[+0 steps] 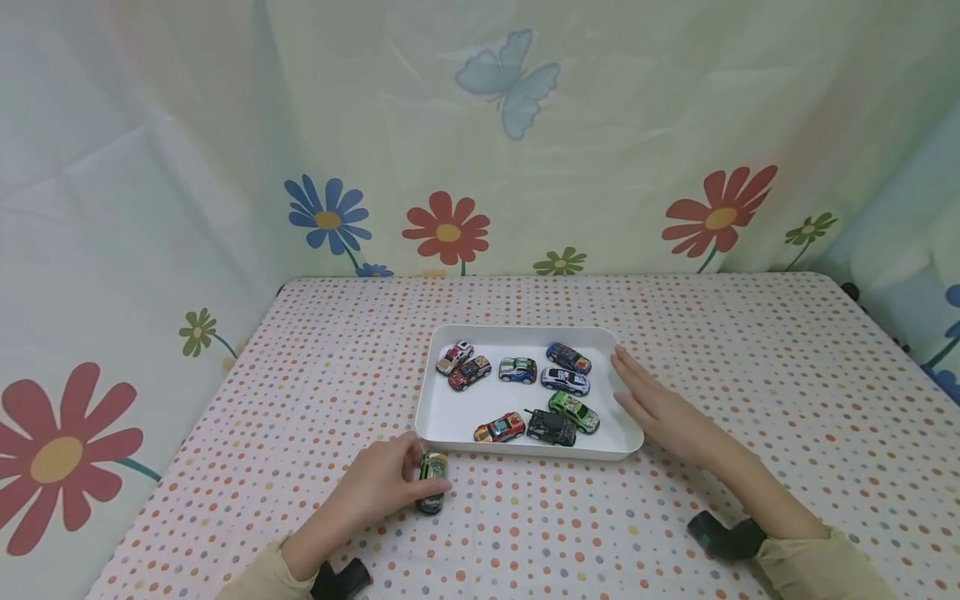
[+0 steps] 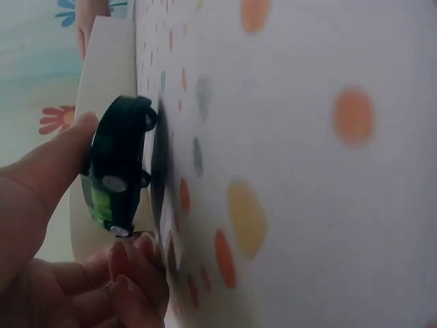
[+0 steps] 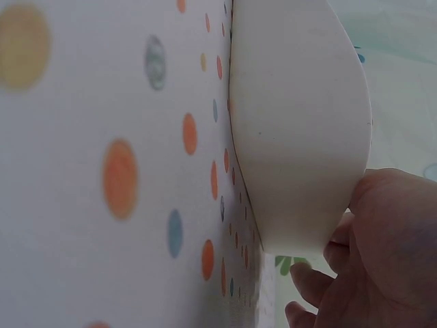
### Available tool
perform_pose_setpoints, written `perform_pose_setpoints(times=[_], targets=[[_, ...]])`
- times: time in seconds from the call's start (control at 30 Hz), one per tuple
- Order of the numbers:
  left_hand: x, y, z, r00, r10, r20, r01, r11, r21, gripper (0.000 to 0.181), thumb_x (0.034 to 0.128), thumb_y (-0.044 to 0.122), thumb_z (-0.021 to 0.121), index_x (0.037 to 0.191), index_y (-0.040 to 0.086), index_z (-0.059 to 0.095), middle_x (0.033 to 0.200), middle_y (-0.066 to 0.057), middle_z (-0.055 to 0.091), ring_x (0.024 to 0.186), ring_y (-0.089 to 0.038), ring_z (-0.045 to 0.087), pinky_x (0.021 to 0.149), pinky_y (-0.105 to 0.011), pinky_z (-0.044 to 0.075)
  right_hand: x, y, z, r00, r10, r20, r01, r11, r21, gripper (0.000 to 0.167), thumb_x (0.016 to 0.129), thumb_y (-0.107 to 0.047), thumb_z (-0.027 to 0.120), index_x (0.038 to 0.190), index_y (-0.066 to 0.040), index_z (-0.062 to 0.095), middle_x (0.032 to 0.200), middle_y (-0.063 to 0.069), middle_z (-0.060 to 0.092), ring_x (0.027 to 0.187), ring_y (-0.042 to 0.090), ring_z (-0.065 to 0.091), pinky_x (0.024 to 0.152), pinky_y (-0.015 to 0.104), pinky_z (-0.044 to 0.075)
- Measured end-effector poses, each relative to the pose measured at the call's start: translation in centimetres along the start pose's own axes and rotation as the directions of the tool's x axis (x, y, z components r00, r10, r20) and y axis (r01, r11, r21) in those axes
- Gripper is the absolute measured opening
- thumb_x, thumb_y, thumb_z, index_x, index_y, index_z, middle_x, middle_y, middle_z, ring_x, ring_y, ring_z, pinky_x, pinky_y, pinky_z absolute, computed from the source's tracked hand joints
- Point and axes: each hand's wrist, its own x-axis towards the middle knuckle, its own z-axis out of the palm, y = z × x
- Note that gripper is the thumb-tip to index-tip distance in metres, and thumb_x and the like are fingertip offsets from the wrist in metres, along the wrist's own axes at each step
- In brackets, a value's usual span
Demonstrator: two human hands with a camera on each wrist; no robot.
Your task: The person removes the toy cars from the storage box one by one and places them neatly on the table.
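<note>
My left hand [image 1: 378,479] pinches a dark green toy car [image 1: 432,482] between thumb and fingers, just outside the near left corner of the white tray [image 1: 457,423]. The left wrist view shows the same toy car [image 2: 116,160] side-on, close over its own shadow; whether its wheels touch the cloth I cannot tell. On the tray's right side rests my right hand [image 1: 663,412], its fingers extended along the wall. In the right wrist view the thumb of that hand [image 3: 396,239] meets the tray's rim, with the fingers partly hidden behind the tray's end.
Several toy cars lie in the tray, among them a black one [image 1: 551,427], a green one [image 1: 574,412] and a red and yellow one [image 1: 499,427]. A dotted cloth [image 1: 750,358] covers the table. Behind it hangs a flowered curtain [image 1: 600,150].
</note>
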Motion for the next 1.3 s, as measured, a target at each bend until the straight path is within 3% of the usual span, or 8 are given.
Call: perform_pose_setpoints(times=[0.37, 0.57, 0.73, 0.87, 0.93, 1.07, 1.17, 1.3], targets=[[0.4, 0.4, -0.3, 0.998, 0.051, -0.021, -0.048, 0.993, 0.107, 0.037, 0.0726, 0.047, 0.076, 0.071, 0.017, 0.054, 0.059, 0.008, 0.045, 0.053, -0.008, 0.039, 0.046, -0.024, 0.034, 0.2, -0.1, -0.4, 1.0, -0.028, -0.008, 0.027, 1.0, -0.008, 0.058, 0.103, -0.029, 0.032, 0.149, 0.0, 0.011, 0.153, 0.02, 0.001, 0.136, 0.041, 0.008, 0.106, 0.057, 0.013], [0.1, 0.6, -0.7, 0.999, 0.047, -0.009, -0.046, 0.992, 0.115, 0.036, 0.0764, 0.046, 0.073, 0.063, 0.021, 0.051, 0.056, 0.01, 0.045, 0.05, -0.007, 0.04, 0.045, -0.023, 0.034, 0.2, -0.2, -0.6, 1.0, -0.028, -0.012, 0.027, 1.0, -0.015, 0.058, 0.103, -0.028, 0.033, 0.149, 0.0, 0.011, 0.153, 0.019, 0.0, 0.137, 0.04, 0.007, 0.106, 0.057, 0.012], [0.0, 1.8, -2.9, 0.998, 0.062, -0.033, -0.056, 0.987, 0.153, 0.03, 0.0801, 0.044, 0.071, 0.067, 0.021, 0.055, 0.057, 0.011, 0.047, 0.049, -0.007, 0.042, 0.045, -0.024, 0.037, 0.3, -0.2, -0.6, 1.0, -0.023, -0.004, 0.023, 1.0, -0.011, 0.058, 0.103, -0.029, 0.032, 0.149, 0.0, 0.011, 0.153, 0.019, -0.001, 0.137, 0.04, 0.006, 0.106, 0.057, 0.012], [1.9, 3.9, -4.8, 0.989, 0.145, -0.034, -0.137, 0.977, 0.161, 0.016, 0.0856, 0.031, 0.069, 0.08, 0.016, 0.065, 0.065, 0.01, 0.053, 0.057, -0.007, 0.049, 0.05, -0.026, 0.042, 0.3, -0.1, -0.6, 1.0, -0.024, -0.005, 0.024, 1.0, -0.01, 0.058, 0.103, -0.028, 0.032, 0.149, 0.001, 0.011, 0.153, 0.019, -0.001, 0.137, 0.04, 0.006, 0.106, 0.057, 0.012], [3.5, 5.1, -5.0, 0.981, 0.196, 0.016, -0.196, 0.966, 0.171, 0.014, 0.0868, 0.026, 0.069, 0.091, 0.012, 0.068, 0.073, 0.008, 0.057, 0.064, -0.008, 0.053, 0.055, -0.026, 0.045, 0.2, 0.0, -0.6, 1.0, -0.02, -0.005, 0.02, 1.0, -0.014, 0.058, 0.103, -0.029, 0.031, 0.149, 0.001, 0.011, 0.153, 0.019, -0.001, 0.137, 0.04, 0.006, 0.106, 0.057, 0.012], [7.1, 6.9, -3.9, 0.952, 0.237, 0.196, -0.278, 0.936, 0.217, 0.027, 0.0873, 0.025, 0.068, 0.107, 0.007, 0.068, 0.087, 0.001, 0.064, 0.075, -0.012, 0.059, 0.064, -0.028, 0.048, 0.0, 0.1, -0.7, 1.0, -0.02, -0.008, 0.02, 1.0, -0.002, 0.058, 0.103, -0.028, 0.031, 0.148, 0.002, 0.01, 0.153, 0.021, -0.001, 0.137, 0.041, 0.006, 0.106, 0.058, 0.011], [9.4, 7.7, -2.8, 0.928, 0.203, 0.313, -0.282, 0.931, 0.231, 0.031, 0.0876, 0.027, 0.068, 0.111, 0.006, 0.067, 0.091, -0.001, 0.065, 0.082, -0.015, 0.06, 0.07, -0.029, 0.049, 0.0, 0.2, -0.6, 1.0, -0.019, -0.006, 0.019, 1.0, 0.015, 0.058, 0.103, -0.029, 0.032, 0.148, 0.002, 0.011, 0.153, 0.02, -0.001, 0.137, 0.041, 0.006, 0.106, 0.058, 0.011], [11.2, 8.1, -1.6, 0.905, 0.146, 0.4, -0.258, 0.936, 0.241, 0.031, 0.0859, 0.028, 0.07, 0.11, 0.008, 0.067, 0.091, -0.001, 0.066, 0.083, -0.015, 0.06, 0.07, -0.028, 0.048, 0.0, 0.2, -0.2, 1.0, -0.02, 0.006, 0.02, 0.999, 0.026, 0.058, 0.103, -0.029, 0.033, 0.149, 0.001, 0.011, 0.153, 0.02, 0.0, 0.137, 0.04, 0.006, 0.106, 0.057, 0.011]])
